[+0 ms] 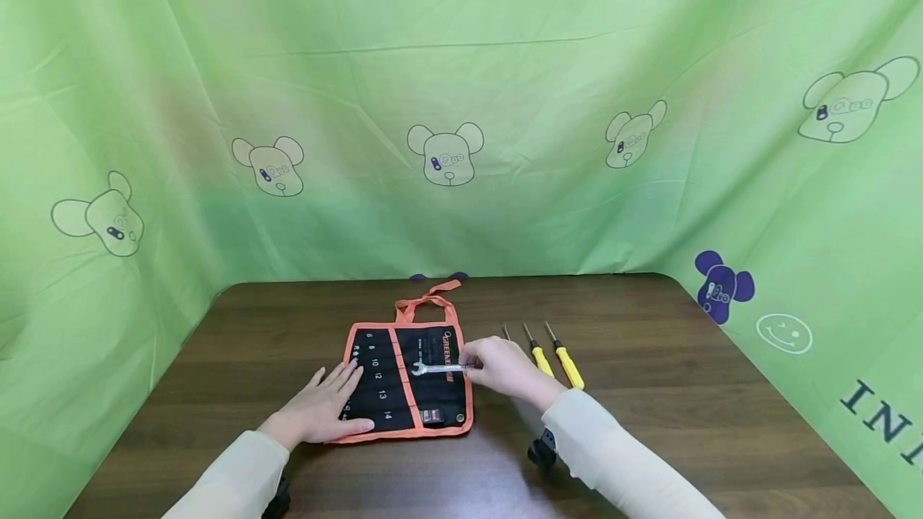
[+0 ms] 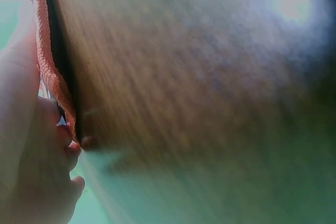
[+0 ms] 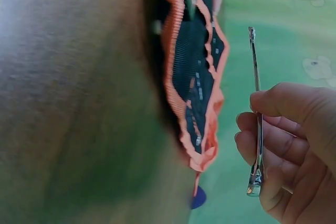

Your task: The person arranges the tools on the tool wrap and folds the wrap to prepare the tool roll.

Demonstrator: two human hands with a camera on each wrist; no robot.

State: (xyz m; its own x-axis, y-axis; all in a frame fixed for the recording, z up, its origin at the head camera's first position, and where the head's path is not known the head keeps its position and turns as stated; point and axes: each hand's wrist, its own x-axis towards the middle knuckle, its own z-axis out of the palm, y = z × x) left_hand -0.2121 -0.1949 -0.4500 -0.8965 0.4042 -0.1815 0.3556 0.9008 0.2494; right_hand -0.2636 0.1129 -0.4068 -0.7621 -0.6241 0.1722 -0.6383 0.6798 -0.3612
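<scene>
A black tool pouch (image 1: 378, 391) with orange trim lies flat on the table, sizes such as 10, 12 and 14 printed down its left part. My left hand (image 1: 320, 409) rests on the pouch's left side with fingers spread; in the left wrist view the hand (image 2: 26, 129) lies along the orange edge. Between thumb and fingers my right hand (image 1: 505, 367) pinches a silver combination wrench (image 1: 436, 369) above the pouch's right part. In the right wrist view, that wrench (image 3: 257, 77) is held apart from the pouch (image 3: 191, 66).
Several yellow-handled screwdrivers (image 1: 570, 367) lie right of the pouch, one partly hidden behind my right hand. An orange tie strap (image 1: 433, 299) extends from the pouch's far edge. The brown wooden table (image 1: 649, 423) ends at a green curtain (image 1: 534, 207).
</scene>
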